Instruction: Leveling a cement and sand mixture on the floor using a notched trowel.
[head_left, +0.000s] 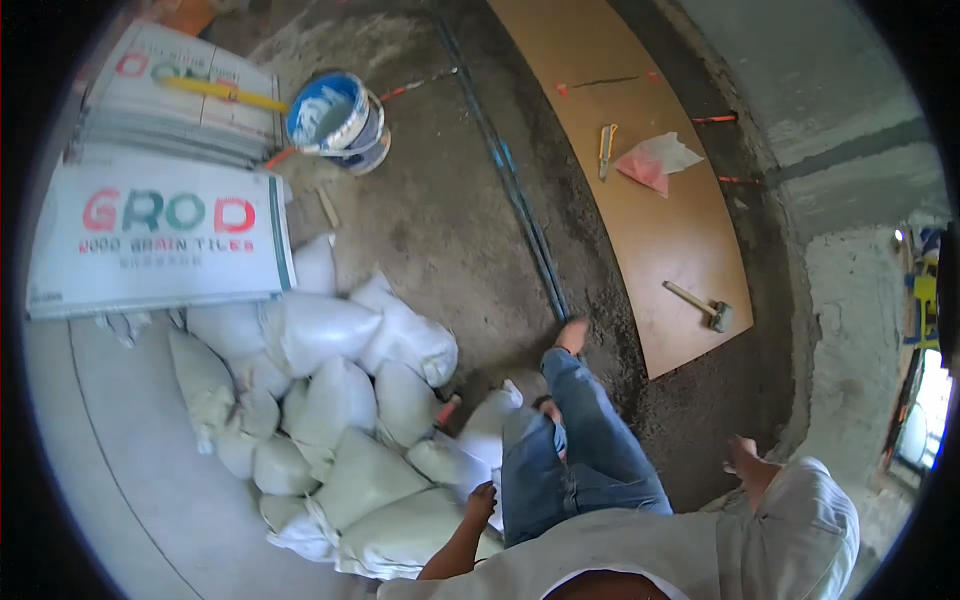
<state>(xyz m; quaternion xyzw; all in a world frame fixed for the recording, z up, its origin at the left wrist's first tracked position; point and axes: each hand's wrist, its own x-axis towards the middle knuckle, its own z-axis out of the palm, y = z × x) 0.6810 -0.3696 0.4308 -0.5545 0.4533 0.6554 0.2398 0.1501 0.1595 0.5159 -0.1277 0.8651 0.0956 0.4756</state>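
My left hand (482, 499) hangs beside my left thigh, nearest to a pile of filled white sacks (335, 405); its fingers are dark and blurred. My right hand (741, 456) hangs out to my right with its fingers apart and nothing seen in them. To the right of my legs lies a long brown board (640, 240). A mallet (704, 306) with a wooden handle rests at its near end. Farther up the board are a yellow utility knife (606, 152) and a clear plastic bag of pink material (655, 165).
Stacked white tile boxes (165, 275) stand at the left. Beyond them is a blue-rimmed bucket (330, 115) smeared with white, with a long yellow tool (225, 93) beside it. Dark pipes (510, 170) run along the rough floor toward my foot. A concrete wall (850, 110) bounds the right.
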